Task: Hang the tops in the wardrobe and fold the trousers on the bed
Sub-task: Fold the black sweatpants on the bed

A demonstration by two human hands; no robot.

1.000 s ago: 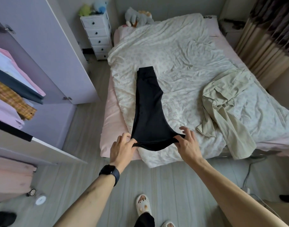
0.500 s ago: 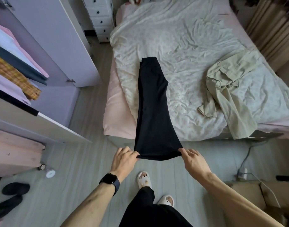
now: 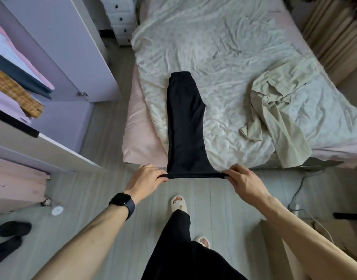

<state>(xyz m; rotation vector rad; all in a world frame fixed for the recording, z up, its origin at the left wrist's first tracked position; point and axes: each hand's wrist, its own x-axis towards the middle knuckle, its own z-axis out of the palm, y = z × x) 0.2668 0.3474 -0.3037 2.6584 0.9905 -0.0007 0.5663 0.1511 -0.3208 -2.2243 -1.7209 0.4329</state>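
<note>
From the head view, the left hand [image 3: 146, 178] and the right hand [image 3: 245, 179] each pinch a corner of the near hem of the black trousers [image 3: 184, 126], pulling it taut just past the near edge of the bed [image 3: 224, 47]. The trousers lie lengthwise on the crumpled sheet, waistband at the far end. Beige trousers [image 3: 278, 110] lie bunched to the right, and tops [image 3: 18, 85] hang in the open wardrobe [image 3: 58, 41] at left.

Single head-worn wide-angle view, standing height, near edge of the bed [image 3: 142, 138] close ahead, tilted forward and down
</note>
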